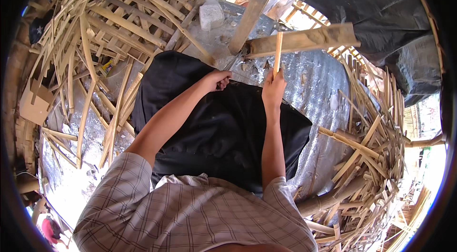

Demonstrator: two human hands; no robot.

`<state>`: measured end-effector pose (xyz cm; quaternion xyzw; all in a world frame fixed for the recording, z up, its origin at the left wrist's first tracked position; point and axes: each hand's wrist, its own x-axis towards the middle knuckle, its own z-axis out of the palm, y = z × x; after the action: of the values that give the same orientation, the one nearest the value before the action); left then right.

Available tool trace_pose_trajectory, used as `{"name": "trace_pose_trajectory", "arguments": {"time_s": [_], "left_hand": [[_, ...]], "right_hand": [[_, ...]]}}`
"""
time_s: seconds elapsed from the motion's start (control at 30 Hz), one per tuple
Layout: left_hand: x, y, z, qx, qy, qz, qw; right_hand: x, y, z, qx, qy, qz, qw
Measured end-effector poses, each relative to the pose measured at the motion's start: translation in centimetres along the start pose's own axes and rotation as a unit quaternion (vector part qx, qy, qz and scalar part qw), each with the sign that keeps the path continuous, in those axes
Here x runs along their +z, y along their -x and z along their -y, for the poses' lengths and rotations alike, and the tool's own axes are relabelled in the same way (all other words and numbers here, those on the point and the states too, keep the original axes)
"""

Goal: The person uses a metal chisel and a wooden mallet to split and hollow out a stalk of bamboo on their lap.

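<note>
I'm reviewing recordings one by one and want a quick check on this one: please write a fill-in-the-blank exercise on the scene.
The bamboo strip is gripped in the person's ____ hand.
The cloth over the lap is ____ in colour.
The cardboard box is near the picture's ____ edge.

Missing words: right; black; left.

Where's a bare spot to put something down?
The barest patch is on the silvery sheet, between the black cloth and the right bamboo pile. It's crowded at upper left with heaped strips, and in the middle, where the right hand grips a bamboo stick.
</note>
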<state>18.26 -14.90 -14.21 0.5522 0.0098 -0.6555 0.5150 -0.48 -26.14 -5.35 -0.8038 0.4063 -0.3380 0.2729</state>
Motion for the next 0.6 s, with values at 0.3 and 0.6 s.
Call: {"name": "trace_pose_trajectory", "arguments": {"time_s": [0.3,0.6], "left_hand": [[0.0,0.1,-0.4,-0.007,-0.012,0.001,1.000],[0.5,0.8,-0.8,-0.035,-0.013,0.016,0.999]], "right_hand": [[4.4,-0.5,-11.5,0.066,0.149,0.100,0.982],[6.8,-0.7,-13.7,0.134,0.101,0.093,0.981]]}}
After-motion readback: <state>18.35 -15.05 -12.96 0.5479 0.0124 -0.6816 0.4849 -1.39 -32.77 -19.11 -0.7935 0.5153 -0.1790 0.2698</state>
